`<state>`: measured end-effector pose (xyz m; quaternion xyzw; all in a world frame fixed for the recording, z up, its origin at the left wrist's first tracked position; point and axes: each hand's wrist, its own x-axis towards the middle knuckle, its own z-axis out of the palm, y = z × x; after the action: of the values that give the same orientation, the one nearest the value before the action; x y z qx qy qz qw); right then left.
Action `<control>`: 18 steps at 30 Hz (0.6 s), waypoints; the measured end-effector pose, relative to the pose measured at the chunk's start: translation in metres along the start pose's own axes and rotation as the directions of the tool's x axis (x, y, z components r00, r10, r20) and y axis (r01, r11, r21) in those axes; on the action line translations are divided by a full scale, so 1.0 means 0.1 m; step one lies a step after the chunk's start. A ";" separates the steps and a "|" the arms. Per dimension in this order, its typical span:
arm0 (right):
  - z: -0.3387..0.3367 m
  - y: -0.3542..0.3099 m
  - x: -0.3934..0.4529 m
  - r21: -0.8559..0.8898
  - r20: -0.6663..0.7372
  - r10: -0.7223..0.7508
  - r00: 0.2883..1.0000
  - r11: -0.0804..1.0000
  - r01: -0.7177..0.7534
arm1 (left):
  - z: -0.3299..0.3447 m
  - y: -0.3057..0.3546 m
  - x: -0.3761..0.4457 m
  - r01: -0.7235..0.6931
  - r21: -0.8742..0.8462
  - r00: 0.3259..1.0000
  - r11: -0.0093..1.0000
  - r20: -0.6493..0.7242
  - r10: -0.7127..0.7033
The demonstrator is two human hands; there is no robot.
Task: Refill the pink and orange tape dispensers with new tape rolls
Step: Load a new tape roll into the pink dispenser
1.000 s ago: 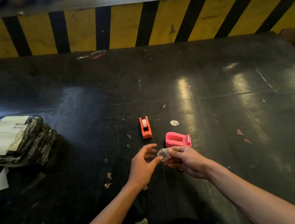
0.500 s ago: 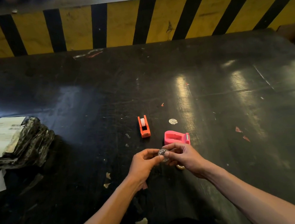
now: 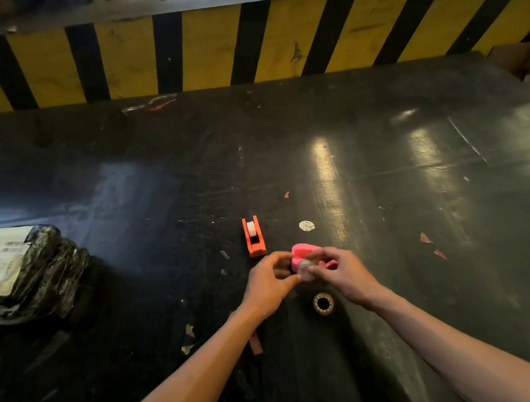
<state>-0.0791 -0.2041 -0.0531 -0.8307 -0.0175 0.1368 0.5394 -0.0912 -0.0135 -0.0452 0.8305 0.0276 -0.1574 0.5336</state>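
A black wrapped parcel (image 3: pixel 24 271) lies at the frame's left edge. At lower centre, the right hand (image 3: pixel 341 270) and left hand (image 3: pixel 268 286) pinch 1 clear tape roll (image 3: pixel 304 267) over the pink dispenser (image 3: pixel 299 253), likely to seat it. The orange dispenser (image 3: pixel 254 236), just above-left, already holds tape; 1 spare roll (image 3: pixel 323 303) waits below.

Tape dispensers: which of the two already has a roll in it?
The orange dispenser, standing clear of both hands, shows a white roll seated in it. The pink dispenser, partly behind the hands, shows no roll.
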 end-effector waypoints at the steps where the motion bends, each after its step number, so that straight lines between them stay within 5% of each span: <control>1: -0.04 -0.01 0.06 -0.115 -0.043 -0.038 0.998 0.993 0.033 | 0.00 0.02 0.09 -0.040 0.080 0.999 0.996 -0.009 0.040; 7: -0.13 0.02 0.30 -0.388 -0.072 -0.219 0.973 0.905 0.174 | 0.02 0.08 0.48 -0.122 0.353 0.991 0.928 0.086 0.098; 18: -0.12 0.16 0.40 -0.532 0.068 -0.267 0.961 0.805 0.261 | 0.05 0.01 0.60 -0.125 0.390 0.986 0.912 0.154 0.070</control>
<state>-0.0397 -0.2139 -0.0711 -0.9381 -0.1677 0.0460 0.2997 -0.0356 -0.0259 -0.0636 0.9092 -0.0830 -0.1892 0.3614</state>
